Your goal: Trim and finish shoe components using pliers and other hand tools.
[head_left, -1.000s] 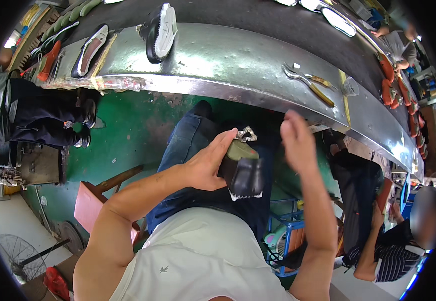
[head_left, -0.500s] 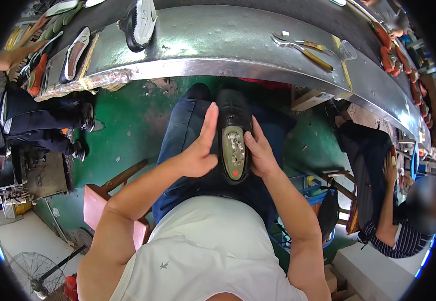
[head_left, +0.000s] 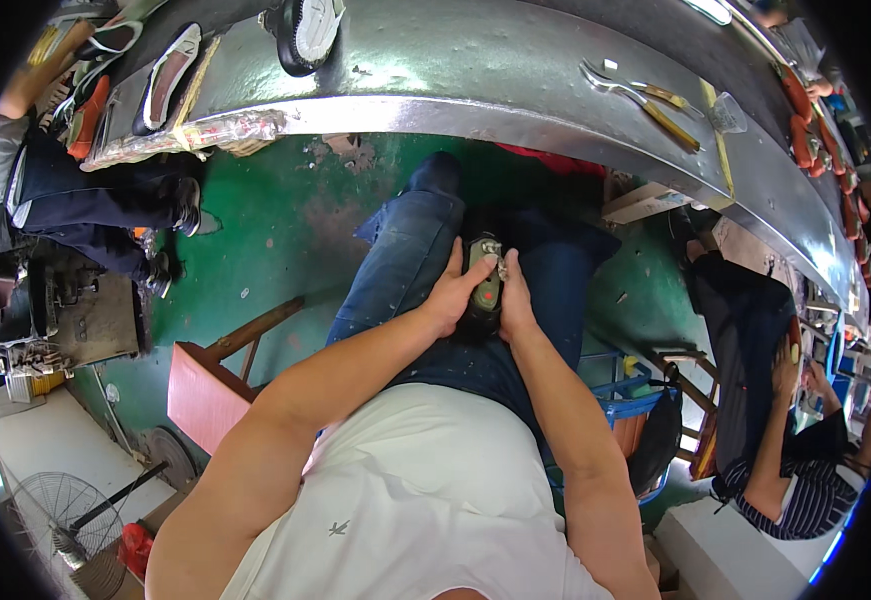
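Between my thighs is a black shoe [head_left: 478,326] with a green shoe last [head_left: 484,298] inside it, marked with a red dot. The toe end lies in shadow. My left hand [head_left: 447,298] grips the near left side of the shoe, its thumb laid over the top of the last. On the other side my right hand [head_left: 517,300] presses against the shoe, fingers pointing away from me and partly hidden. Pale, lumpy bits show on the last beside the left thumb.
Ahead runs a metal bench [head_left: 435,75] with a black-and-white shoe [head_left: 305,38], yellow-handled pincers [head_left: 655,115] and a clear cup [head_left: 726,113]. A pink stool [head_left: 205,395] stands left, a blue basket [head_left: 630,405] right. Co-workers sit on both sides.
The shoe has come lower between my thighs. My left hand has gone from flat beside it to gripping it, thumb over the last. My thighs have shifted, and the view has turned slightly.
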A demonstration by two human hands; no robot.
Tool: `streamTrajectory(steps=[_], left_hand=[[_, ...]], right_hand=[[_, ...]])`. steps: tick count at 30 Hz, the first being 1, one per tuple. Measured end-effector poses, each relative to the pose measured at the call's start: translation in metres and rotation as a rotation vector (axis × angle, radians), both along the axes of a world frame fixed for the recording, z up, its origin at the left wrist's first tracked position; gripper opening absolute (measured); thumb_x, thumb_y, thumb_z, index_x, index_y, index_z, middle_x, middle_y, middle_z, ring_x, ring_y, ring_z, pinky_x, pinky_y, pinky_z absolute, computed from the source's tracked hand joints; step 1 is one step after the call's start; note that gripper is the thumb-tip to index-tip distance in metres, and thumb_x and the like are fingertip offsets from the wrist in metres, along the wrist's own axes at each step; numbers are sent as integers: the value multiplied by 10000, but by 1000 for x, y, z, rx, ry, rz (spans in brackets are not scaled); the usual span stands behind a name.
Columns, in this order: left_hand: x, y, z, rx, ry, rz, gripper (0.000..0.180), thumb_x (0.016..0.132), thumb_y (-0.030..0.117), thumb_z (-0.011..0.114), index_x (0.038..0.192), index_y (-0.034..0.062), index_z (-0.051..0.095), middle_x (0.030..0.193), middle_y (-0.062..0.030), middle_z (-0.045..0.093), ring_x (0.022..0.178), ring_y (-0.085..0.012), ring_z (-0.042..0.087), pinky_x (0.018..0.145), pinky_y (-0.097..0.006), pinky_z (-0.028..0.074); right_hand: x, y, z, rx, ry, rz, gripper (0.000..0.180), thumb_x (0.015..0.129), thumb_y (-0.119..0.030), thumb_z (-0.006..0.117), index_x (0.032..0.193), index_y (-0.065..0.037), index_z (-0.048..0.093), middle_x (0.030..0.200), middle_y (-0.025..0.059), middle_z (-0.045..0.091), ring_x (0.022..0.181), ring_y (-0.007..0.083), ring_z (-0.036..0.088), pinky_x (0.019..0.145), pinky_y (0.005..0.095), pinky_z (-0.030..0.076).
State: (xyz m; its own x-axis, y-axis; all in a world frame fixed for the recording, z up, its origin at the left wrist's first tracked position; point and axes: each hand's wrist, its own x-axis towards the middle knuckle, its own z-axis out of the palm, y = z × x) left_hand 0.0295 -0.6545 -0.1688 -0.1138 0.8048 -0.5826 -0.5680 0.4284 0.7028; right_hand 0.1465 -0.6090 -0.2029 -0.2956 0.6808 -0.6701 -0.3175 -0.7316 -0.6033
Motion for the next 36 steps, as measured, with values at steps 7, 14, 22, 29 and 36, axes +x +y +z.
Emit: streamTrajectory(steps=[7, 14, 22, 29, 36], left_hand=[[-3, 13, 3, -19, 4, -53, 992, 959, 443, 638, 1623, 80, -3, 1536, -179, 396, 1367, -273, 457, 1103, -380, 400], [-2, -1, 20, -62, -14, -77, 1079, 942, 453, 674, 1612, 94, -91, 1565, -176, 361, 1382, -264, 446, 1100, -393, 412], [-7, -10, 51, -49, -99, -67, 1123, 952, 479, 667, 1591, 95, -172, 1605, -175, 291, 1413, -255, 414, 1120, -396, 396], [-25, -32, 70, 147, -550, -106, 788, 972, 723, 384, 1426, 95, 527, 1355, -110, 619, 1250, -269, 588, 1088, -453, 441], [-6, -47, 119, 557, -6, -126, 734, 1027, 527, 490, 1537, 39, 290, 1486, -124, 467, 1343, -237, 491, 1123, -413, 401]], right_hand=[[-4, 19, -13, 182, -329, 100, 608, 1040, -449, 502, 1402, 38, 533, 1349, 162, 600, 1231, 263, 565, 1047, 350, 430], [0, 7, -6, 62, -116, 22, 621, 1062, -447, 458, 1425, 56, 483, 1345, 183, 589, 1191, 261, 585, 1023, 364, 457], [0, -4, 72, 156, -120, 121, 680, 1061, -507, 429, 1459, 43, 435, 1388, 183, 550, 1248, 248, 556, 1056, 362, 440], [22, -38, 90, 865, -362, 353, 869, 917, -196, 666, 1542, 105, 143, 1518, 310, 385, 1441, 345, 390, 1184, 381, 301], [56, -60, 167, 1104, -307, 666, 1347, 720, -174, 862, 1547, 39, -179, 1583, 277, 237, 1475, 365, 302, 1192, 409, 273]])
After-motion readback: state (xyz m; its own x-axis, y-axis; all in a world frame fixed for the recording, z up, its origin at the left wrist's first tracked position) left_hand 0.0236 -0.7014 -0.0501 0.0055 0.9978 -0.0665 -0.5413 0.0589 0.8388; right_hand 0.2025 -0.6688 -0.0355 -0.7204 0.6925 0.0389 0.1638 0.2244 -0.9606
